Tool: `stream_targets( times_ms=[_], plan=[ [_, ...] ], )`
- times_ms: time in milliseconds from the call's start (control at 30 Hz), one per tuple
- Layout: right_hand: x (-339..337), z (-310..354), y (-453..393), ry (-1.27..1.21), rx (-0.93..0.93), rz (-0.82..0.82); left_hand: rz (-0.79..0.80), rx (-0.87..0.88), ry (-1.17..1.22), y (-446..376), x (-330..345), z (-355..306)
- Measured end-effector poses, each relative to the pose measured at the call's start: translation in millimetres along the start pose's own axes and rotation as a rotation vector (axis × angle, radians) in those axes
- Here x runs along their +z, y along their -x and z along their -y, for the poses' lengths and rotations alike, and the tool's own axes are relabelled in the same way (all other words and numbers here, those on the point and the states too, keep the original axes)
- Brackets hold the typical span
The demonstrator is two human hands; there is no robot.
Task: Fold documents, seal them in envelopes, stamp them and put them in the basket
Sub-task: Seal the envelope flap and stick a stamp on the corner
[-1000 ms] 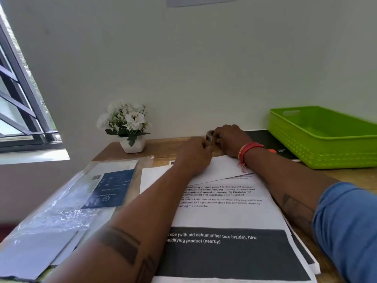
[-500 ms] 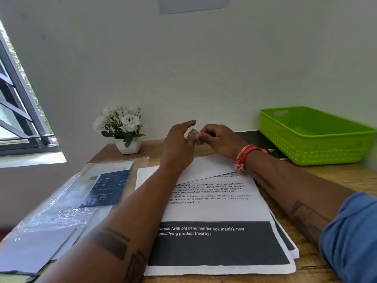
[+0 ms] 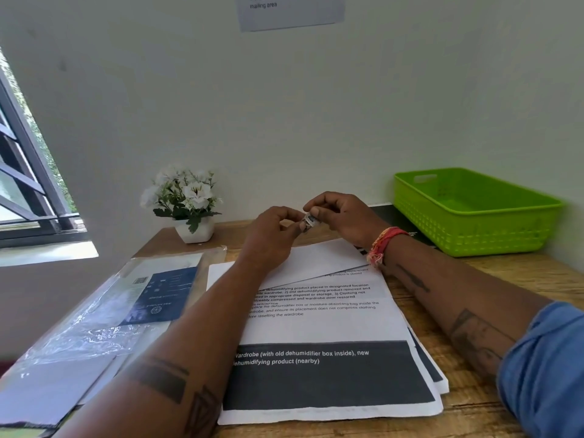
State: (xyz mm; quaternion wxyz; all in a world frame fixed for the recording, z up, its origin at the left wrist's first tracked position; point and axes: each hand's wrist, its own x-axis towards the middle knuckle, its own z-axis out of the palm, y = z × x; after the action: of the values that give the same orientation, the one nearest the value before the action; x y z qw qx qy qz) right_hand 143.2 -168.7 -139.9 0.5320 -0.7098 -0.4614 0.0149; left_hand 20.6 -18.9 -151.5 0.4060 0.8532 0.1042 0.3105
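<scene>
Above envelope (image 3: 319, 260) | both hands raised since before | right hand (image 3: 344, 216), left hand (image 3: 271, 235) fingers pinching stamp (image 3: 309, 220)

It looked like a small office or mailing corner: a wooden worktop (image 3: 493, 279) against a plain wall, spread with printed documents (image 3: 322, 324), a green basket (image 3: 474, 216) at one side, a typed instruction sheet (image 3: 290, 9) taped above (partly readable), a potted plant (image 3: 186, 200) nearby.

I see a small stamp (image 3: 309, 220) mid-frame, a white envelope (image 3: 319, 259) lying flat just below it atop the printed documents (image 3: 319, 324), and the green basket (image 3: 474, 213) at right.
</scene>
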Motion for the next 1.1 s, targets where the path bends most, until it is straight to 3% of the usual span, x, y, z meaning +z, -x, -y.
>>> stream_targets(
  times_ms=[200, 400, 667, 1100],
  plan=[
    [3.5, -0.9, -1.3, 0.021, -0.002, -0.078, 0.044, -0.003, 0.064, 2.0, 2.0, -2.1],
    [3.9, 0.5, -0.5, 0.317, -0.190, -0.093, 0.009, -0.070, 0.218, 3.6, 1.7, -1.9],
    [4.9, 5.9, 0.3, 0.455, -0.350, -0.130, 0.010, -0.093, 0.280, 5.6, 1.6, -4.7],
    [6.3, 11.3, 0.0, 0.283, -0.219, -0.265, 0.002, -0.086, 0.283, 4.3, 7.0, -0.1]
  ],
)
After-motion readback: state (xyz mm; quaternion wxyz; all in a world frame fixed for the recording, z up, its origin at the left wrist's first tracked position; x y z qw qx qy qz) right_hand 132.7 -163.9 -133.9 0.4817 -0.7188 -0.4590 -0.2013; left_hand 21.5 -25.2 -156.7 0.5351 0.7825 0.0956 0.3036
